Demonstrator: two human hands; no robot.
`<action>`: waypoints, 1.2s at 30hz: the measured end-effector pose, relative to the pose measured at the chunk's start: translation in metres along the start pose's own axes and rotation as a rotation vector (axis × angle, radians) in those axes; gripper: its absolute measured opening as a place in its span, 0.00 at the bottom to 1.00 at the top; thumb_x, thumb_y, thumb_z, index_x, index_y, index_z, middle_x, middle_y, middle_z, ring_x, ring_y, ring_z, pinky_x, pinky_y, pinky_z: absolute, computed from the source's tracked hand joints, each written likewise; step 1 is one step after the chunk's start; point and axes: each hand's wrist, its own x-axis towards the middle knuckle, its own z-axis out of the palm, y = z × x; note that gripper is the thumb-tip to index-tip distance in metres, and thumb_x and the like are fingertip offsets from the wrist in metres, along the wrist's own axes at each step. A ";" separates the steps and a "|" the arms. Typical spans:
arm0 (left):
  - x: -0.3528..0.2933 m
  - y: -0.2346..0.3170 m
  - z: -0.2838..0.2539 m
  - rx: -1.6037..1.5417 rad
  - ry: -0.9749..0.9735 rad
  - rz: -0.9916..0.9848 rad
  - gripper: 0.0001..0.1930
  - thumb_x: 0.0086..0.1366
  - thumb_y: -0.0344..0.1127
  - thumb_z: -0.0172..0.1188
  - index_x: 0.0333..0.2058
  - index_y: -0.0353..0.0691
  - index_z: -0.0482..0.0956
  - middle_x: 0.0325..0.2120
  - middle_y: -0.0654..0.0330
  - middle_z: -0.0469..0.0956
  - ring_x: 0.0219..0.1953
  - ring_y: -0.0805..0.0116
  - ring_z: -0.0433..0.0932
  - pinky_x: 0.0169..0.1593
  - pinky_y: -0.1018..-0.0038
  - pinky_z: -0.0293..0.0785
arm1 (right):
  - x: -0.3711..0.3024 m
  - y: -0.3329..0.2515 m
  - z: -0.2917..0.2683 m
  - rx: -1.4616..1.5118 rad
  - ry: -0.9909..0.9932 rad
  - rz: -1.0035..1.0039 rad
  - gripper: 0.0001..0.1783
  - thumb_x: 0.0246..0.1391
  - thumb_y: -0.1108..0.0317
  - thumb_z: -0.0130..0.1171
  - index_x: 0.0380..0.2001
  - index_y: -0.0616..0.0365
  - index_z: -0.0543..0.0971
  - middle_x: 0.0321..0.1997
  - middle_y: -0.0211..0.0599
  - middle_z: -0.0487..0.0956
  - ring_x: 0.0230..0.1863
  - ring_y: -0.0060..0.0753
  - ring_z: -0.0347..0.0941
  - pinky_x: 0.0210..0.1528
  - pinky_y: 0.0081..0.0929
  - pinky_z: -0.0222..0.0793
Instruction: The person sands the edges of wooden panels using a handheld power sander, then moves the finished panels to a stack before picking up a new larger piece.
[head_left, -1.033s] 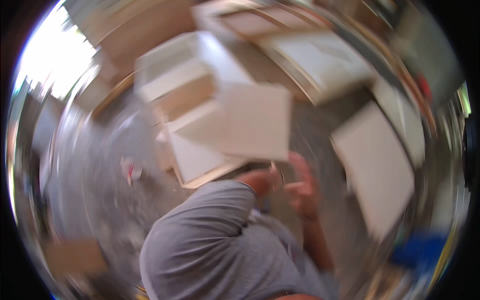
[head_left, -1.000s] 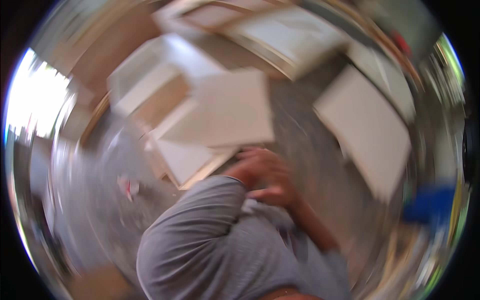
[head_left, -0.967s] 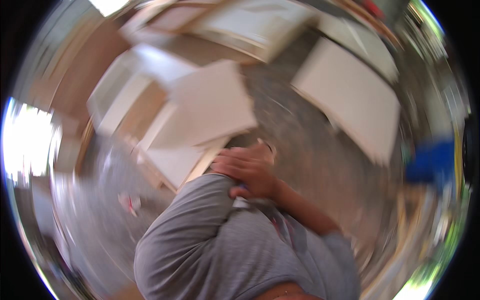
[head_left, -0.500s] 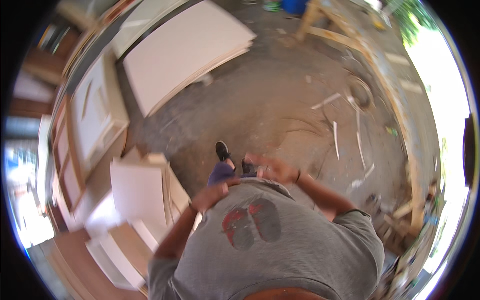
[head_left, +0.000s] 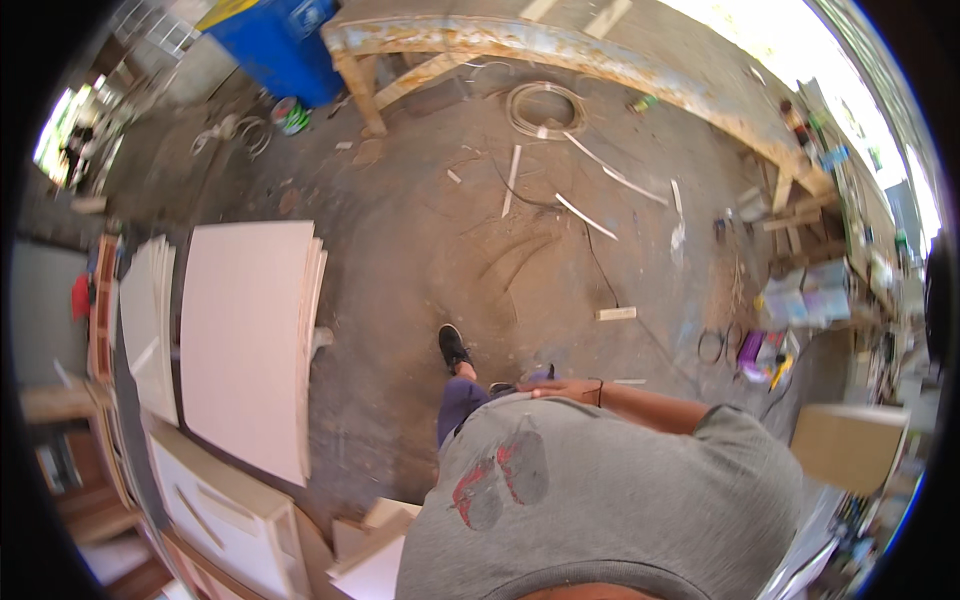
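Observation:
My right hand (head_left: 562, 389) is at my waist, by the hem of my grey T-shirt (head_left: 610, 470). Its fingers point left and look stretched out, with nothing seen in them. A dark band circles that wrist. Below the hand show my purple trousers (head_left: 461, 404) and one black shoe (head_left: 453, 346) on the floor. My left hand is out of sight, hidden behind my body or beyond the view.
Large pale boards (head_left: 245, 340) lie stacked at the left. A weathered wooden workbench (head_left: 560, 45) spans the far side, beside a blue bin (head_left: 275, 50). Coiled tubing (head_left: 545, 108), white strips (head_left: 586, 216) and a small wooden block (head_left: 616, 314) litter the floor.
My view has turned to the right, so the boards sit lower left and the blue bin and bench show more fully. My left hand has left the view.

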 end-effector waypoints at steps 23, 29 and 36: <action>0.085 0.532 -0.109 0.797 -0.411 0.651 0.42 0.61 0.62 0.49 0.63 0.36 0.52 0.55 0.38 0.64 0.56 0.45 0.67 0.57 0.60 0.65 | 0.051 0.113 -0.044 0.268 0.632 0.587 0.30 0.50 0.44 0.50 0.46 0.58 0.77 0.48 0.54 0.76 0.52 0.56 0.71 0.53 0.40 0.66; 0.096 0.665 -0.103 0.625 0.120 0.509 0.42 0.57 0.65 0.52 0.57 0.32 0.63 0.51 0.37 0.69 0.56 0.42 0.67 0.59 0.61 0.62 | 0.058 0.153 -0.220 0.135 0.975 0.602 0.29 0.46 0.45 0.56 0.40 0.61 0.79 0.42 0.57 0.78 0.47 0.55 0.74 0.49 0.39 0.69; 0.024 0.904 -0.074 0.064 0.287 1.034 0.39 0.56 0.56 0.60 0.55 0.27 0.64 0.52 0.38 0.69 0.56 0.47 0.68 0.58 0.62 0.63 | 0.095 0.021 -0.451 0.240 1.234 0.219 0.36 0.48 0.42 0.57 0.48 0.66 0.74 0.43 0.55 0.78 0.46 0.50 0.75 0.48 0.37 0.69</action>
